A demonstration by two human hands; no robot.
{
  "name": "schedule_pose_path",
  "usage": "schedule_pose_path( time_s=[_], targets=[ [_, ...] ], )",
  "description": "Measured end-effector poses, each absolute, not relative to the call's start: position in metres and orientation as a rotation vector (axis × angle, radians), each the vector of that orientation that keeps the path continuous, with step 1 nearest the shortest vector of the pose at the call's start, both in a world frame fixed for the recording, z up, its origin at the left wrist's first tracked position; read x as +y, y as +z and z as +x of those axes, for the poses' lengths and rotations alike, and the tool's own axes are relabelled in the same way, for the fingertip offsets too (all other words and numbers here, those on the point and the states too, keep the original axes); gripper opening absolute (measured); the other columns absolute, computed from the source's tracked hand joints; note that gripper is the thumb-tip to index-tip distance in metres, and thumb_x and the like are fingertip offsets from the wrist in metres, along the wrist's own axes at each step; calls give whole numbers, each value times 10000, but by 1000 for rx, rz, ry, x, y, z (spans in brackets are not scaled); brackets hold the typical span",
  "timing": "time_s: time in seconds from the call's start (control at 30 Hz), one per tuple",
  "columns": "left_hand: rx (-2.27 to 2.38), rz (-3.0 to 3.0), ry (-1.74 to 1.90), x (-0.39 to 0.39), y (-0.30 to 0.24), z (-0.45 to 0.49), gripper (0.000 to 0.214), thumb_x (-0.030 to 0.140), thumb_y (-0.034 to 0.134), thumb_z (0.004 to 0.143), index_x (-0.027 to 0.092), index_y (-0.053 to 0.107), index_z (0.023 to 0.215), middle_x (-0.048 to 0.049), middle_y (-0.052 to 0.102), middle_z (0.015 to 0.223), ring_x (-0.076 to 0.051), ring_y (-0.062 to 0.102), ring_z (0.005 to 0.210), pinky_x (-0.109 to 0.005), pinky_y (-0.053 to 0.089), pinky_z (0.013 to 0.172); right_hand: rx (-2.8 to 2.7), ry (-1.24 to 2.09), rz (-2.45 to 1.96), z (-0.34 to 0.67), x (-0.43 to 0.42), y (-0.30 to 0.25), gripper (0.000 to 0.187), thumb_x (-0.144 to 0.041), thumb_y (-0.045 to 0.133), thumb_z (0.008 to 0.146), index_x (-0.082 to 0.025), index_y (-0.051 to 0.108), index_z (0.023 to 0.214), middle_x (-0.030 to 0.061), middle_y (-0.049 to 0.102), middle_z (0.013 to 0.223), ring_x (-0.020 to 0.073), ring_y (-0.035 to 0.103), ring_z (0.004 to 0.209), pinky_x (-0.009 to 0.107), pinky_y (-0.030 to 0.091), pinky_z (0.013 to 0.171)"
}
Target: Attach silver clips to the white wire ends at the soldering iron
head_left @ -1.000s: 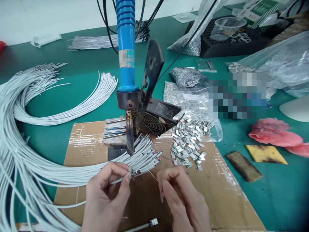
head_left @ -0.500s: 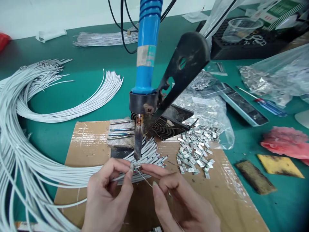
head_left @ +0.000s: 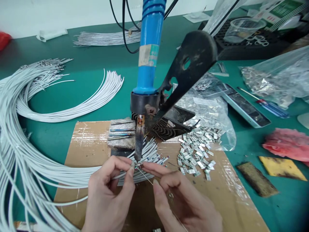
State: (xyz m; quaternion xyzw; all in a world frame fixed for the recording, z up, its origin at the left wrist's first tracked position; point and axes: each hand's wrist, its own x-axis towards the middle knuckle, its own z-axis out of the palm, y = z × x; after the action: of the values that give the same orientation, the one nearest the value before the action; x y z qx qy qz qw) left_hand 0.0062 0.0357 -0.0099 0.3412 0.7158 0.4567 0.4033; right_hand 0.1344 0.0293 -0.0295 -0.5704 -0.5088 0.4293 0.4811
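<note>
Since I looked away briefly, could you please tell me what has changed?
The right hand has moved left and closer to the left hand, bringing its wire to the connector below the iron. The left hand still pinches the connector, the right still holds the wire; the loose parts lie as before.

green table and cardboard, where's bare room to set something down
Free: green table inside the curved white cables; cardboard right of the right hand, nearer than the metal pieces. Crowded: under the soldering iron, around the left hand and cable ends.
</note>
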Motion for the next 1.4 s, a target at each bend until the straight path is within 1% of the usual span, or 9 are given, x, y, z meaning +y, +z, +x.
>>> schedule_pose_path(
  time_s=[0.23,0.37,0.5,0.63,0.73,0.9,1.03,1.2,1.4],
  targets=[
    [1819,853,1124,39,-8,7,123,224,724,744,214,656,643,4,708,827,-131,665,724,-164,496,587,-1257,1054,-1394,135,32,-30,217,-169,618,909,-252,581,711,11,825,1070,150,793,944,167,566,817],
    [1802,880,1142,40,-11,4,118,210,706,774,212,660,666,-2,704,820,-145,667,769,-162,506,616,-1232,1093,-1379,136,33,-31,227,-185,604,935,-244,599,716,45,820,1089,180,783,1010,194,575,833],
    [1729,980,1075,41,-17,-5,127,205,695,825,207,673,701,-22,717,848,-155,674,773,-156,459,522,-1217,1110,-1365,136,36,-30,233,-213,616,939,-241,597,709,79,821,1089,212,787,1005,237,586,844],
    [1711,1009,1044,42,-20,-11,139,183,668,868,213,670,732,-14,727,870,-132,658,733,-149,408,474,-1192,1113,-1364,134,37,-29,244,-206,595,953,-245,574,712,35,822,1083,167,784,990,181,569,814],
    [1711,1005,1053,42,-19,-11,140,185,670,871,221,671,736,-10,724,887,-138,663,782,-143,385,460,-1182,1113,-1371,132,38,-27,234,-199,590,948,-253,567,721,-6,819,1088,133,780,981,150,546,823],
    [1734,969,1067,42,-14,-5,135,194,682,854,224,667,723,-7,715,895,-149,663,823,-145,415,501,-1184,1095,-1396,131,38,-27,235,-216,606,939,-257,578,710,1,820,1086,162,777,1011,192,550,840],
    [1773,934,1109,43,-12,-2,143,187,671,850,225,652,714,4,701,876,-143,653,810,-150,457,566,-1164,1096,-1397,130,38,-27,231,-209,609,929,-260,567,708,-32,819,1082,137,775,1005,174,541,863],
    [1705,1005,1074,44,-16,-8,124,180,670,872,232,675,759,-14,710,896,-161,661,851,-144,377,459,-1179,1061,-1397,129,40,-25,236,-220,602,935,-259,557,707,-51,820,1076,118,776,979,148,539,843],
    [1714,1036,1089,46,-17,-11,132,197,676,882,237,677,757,-15,682,884,-161,656,855,-140,353,434,-1166,1053,-1388,128,40,-23,248,-218,600,941,-254,569,698,-21,821,1099,147,785,997,165,564,830]
  ],
)
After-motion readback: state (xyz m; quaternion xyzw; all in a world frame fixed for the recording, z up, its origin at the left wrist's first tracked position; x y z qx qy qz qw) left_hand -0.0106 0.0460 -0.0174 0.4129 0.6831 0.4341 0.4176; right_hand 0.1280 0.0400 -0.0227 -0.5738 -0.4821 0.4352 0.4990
